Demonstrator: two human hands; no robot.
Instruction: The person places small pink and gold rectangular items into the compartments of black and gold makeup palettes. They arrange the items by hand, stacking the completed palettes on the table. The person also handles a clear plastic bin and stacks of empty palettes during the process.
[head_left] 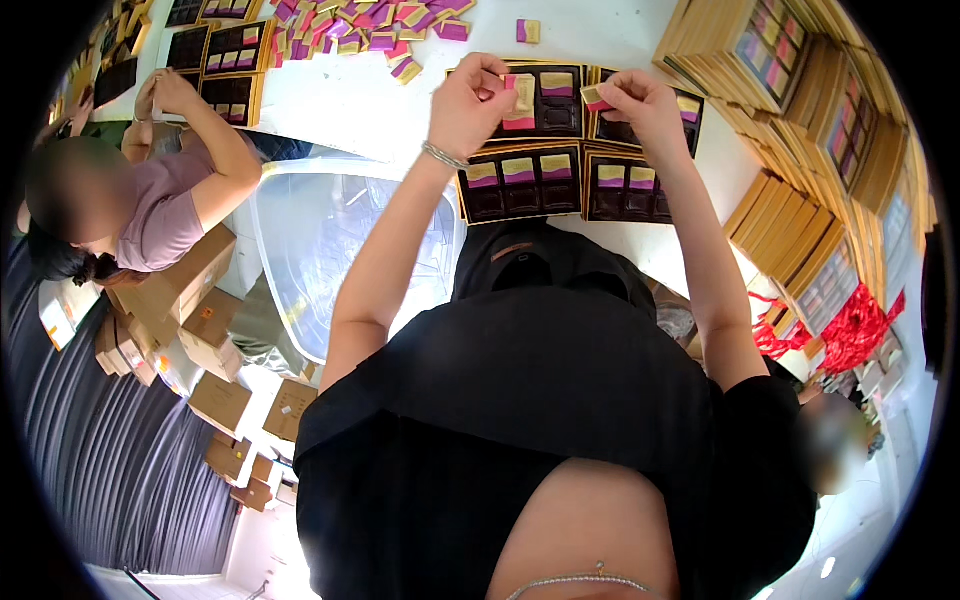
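Observation:
My left hand (470, 100) grips a few small pink-and-cream packets (520, 100), held above the upper left of several dark divided trays (560, 185) with gold rims on a white table (340, 100). My right hand (645, 105) pinches one small pink-and-cream packet (596, 97) over the upper right tray. The near trays hold packets in their top row; the lower cells show dark and bare.
A heap of loose pink, purple and gold packets (370, 25) lies at the table's far side. Stacks of gold box lids (800, 90) line the right. A person on the left reaches to other trays (225, 70). A clear plastic bin (330, 250) and cardboard cartons (190, 300) stand below.

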